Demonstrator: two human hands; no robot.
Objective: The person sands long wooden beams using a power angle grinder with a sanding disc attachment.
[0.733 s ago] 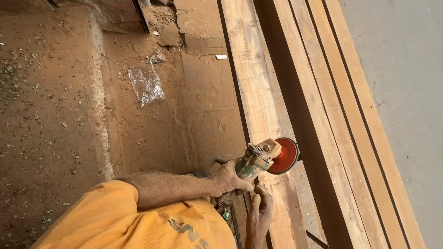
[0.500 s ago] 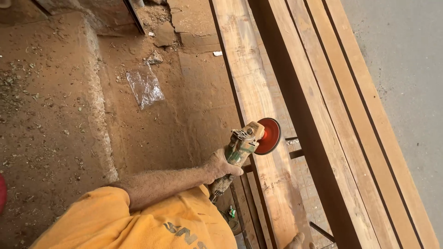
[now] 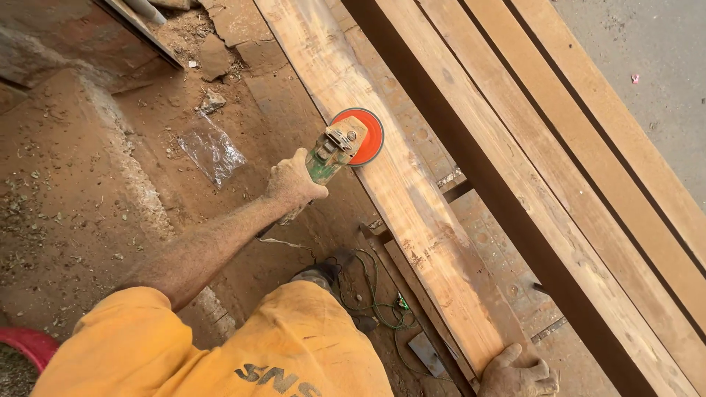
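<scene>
Left hand (image 3: 293,181) clamped on grinder (image 3: 329,154), its orange disc (image 3: 362,135) on the plank (image 3: 412,213) at upper centre, right hand (image 3: 519,370) fingers together, pressing plank's near end at bottom right; best keep disc flat, pressure light, plank pinned.

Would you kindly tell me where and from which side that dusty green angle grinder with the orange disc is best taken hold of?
Grip the dusty green angle grinder around its slim rear body, coming from the tail end, as the left hand does now. The body is narrow enough to wrap, and that keeps fingers well behind the orange sanding disc, which lies flat on the long pale wooden plank.
</scene>
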